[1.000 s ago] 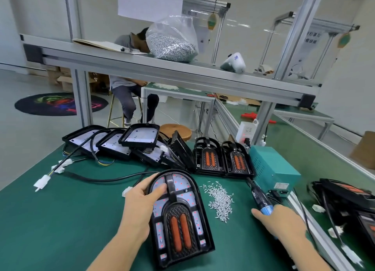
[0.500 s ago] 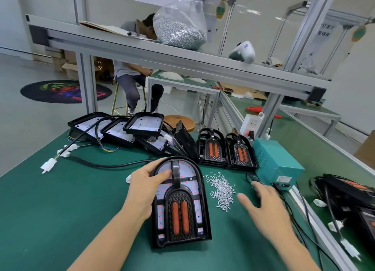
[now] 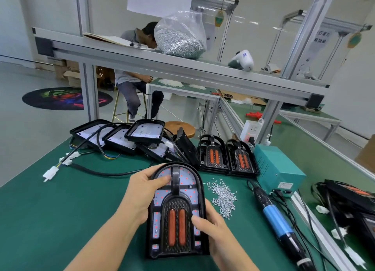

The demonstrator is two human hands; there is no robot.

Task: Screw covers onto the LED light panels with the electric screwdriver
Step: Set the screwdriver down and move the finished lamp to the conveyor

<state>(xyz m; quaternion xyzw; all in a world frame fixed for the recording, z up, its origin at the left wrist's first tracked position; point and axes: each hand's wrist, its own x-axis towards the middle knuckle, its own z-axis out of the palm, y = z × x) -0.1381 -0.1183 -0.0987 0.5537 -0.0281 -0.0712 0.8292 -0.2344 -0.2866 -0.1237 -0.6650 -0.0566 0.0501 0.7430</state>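
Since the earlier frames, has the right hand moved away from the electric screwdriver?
Yes. The right hand left the electric screwdriver on the mat, crossed leftward past the screw pile, and now grips the LED panel.

Green workbench [image 3: 60,220], grey floor [image 3: 30,128]

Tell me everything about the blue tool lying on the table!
The electric screwdriver is a long stick-shaped tool with a shiny blue middle and black ends, plastic by its look. It lies flat on the green table, its thin end pointing away toward the teal box. It sits right of the pile of small silver screws. Black cables lie beside it. No hand touches it.
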